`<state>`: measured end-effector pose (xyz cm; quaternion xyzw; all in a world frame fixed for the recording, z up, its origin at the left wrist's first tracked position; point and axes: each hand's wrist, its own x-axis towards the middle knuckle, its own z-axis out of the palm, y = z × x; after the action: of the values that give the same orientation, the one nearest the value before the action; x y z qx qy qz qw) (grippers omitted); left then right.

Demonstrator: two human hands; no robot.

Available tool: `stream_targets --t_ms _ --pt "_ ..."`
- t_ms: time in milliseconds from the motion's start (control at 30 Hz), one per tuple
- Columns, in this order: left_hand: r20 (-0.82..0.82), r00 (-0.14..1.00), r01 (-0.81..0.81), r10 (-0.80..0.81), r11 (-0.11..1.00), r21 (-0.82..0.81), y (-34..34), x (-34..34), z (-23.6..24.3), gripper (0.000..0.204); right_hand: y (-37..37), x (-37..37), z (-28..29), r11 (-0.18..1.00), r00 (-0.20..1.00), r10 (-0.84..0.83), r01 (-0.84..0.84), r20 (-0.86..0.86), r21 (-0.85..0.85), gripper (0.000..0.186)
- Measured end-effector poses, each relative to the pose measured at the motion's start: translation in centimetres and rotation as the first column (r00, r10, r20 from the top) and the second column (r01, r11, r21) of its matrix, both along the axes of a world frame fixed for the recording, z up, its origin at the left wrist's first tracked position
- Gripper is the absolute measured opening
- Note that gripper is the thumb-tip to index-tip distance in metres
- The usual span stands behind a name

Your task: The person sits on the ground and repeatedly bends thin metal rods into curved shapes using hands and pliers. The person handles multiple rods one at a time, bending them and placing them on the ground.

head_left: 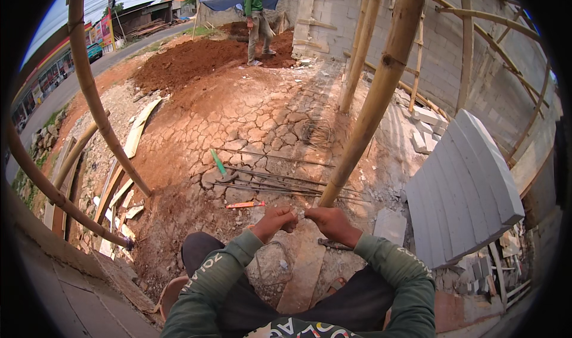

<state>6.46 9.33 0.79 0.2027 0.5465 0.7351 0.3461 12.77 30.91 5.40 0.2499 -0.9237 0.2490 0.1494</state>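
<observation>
My left hand and my right hand are raised in front of me, close together but apart. The fingers of both are closed in a pinch. Whatever they hold, if anything, is too small to make out. Beyond them, several thin steel rods lie on the cracked ground. A hammer with a green handle rests across the rods' left end. Nearer my left hand lies a flat orange-red strip. Under my right hand is a dark metal tool, partly hidden. A wooden plank runs between my legs.
Bamboo poles stand close ahead, with another pole at left. Light blocks are stacked at right. A wire coil lies farther off. A person in green stands by a red soil heap. Scrap boards lie left.
</observation>
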Motion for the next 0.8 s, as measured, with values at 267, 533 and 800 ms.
stream_targets --t_ms 267,533,800 --pt "0.099 0.978 0.184 -0.183 0.983 -0.003 -0.3 0.4 0.0 0.021 1.4 -0.9 -0.2 0.991 0.993 0.103 -0.099 -0.049 0.085 0.018" --pt "0.121 0.937 0.314 -0.328 0.942 0.118 -0.5 0.3 0.3 0.022 2.1 -0.7 1.1 0.974 0.993 0.110 -0.098 -0.049 0.203 0.014" --pt "0.079 0.927 0.362 -0.367 0.930 0.067 -0.1 0.9 0.6 0.024 1.9 -0.6 1.6 0.943 0.963 0.196 -0.133 -0.183 0.306 0.014"
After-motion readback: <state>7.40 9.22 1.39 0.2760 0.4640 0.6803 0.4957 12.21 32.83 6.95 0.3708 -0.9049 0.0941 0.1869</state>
